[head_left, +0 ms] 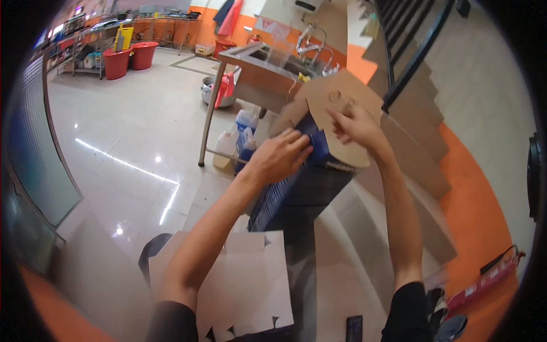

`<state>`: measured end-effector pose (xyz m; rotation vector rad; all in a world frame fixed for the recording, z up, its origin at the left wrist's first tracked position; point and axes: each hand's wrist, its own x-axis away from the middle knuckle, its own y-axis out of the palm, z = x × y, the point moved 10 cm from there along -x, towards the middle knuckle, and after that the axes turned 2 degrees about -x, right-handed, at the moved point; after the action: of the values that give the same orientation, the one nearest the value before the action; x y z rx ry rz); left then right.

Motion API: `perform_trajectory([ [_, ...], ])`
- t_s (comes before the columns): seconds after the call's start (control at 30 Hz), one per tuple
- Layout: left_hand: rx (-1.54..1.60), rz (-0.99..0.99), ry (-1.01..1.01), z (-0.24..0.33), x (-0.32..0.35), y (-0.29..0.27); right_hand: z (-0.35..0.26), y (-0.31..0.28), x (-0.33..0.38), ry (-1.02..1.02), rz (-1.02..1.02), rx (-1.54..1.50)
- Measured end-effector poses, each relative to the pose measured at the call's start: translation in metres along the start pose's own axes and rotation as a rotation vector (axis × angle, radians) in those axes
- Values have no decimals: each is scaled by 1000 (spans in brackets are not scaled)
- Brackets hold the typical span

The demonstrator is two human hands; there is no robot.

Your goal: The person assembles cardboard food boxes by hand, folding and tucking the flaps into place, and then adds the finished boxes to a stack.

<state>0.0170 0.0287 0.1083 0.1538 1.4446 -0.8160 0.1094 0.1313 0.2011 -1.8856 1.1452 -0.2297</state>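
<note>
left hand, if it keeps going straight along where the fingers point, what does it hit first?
Most likely the cardboard box blank. The left hand points up and to the right, fingertips already at the blank's blue-printed side, with the right hand holding the brown flap just beyond. Depth is hard to judge; contact may already exist.

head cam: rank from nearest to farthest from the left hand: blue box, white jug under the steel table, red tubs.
From the left hand:
1. Blue box, under its fingers.
2. White jug, floor, left of the hand.
3. Red tubs, far upper left by the wall.
</note>
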Motion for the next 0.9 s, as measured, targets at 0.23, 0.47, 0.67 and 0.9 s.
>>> perform_trajectory([
  [0.23,-19,-77,25,6,-6,12,-5,55,-40,1,-125,592],
  [0.47,-295,-43,88,5,-5,8,3,59,-44,-73,-87,606],
  [0.67,-409,-198,-96,-11,-1,19,1,63,-41,-40,-127,581],
  [0.9,-451,-251,-103,-11,-3,19,-3,64,-42,17,-191,620],
])
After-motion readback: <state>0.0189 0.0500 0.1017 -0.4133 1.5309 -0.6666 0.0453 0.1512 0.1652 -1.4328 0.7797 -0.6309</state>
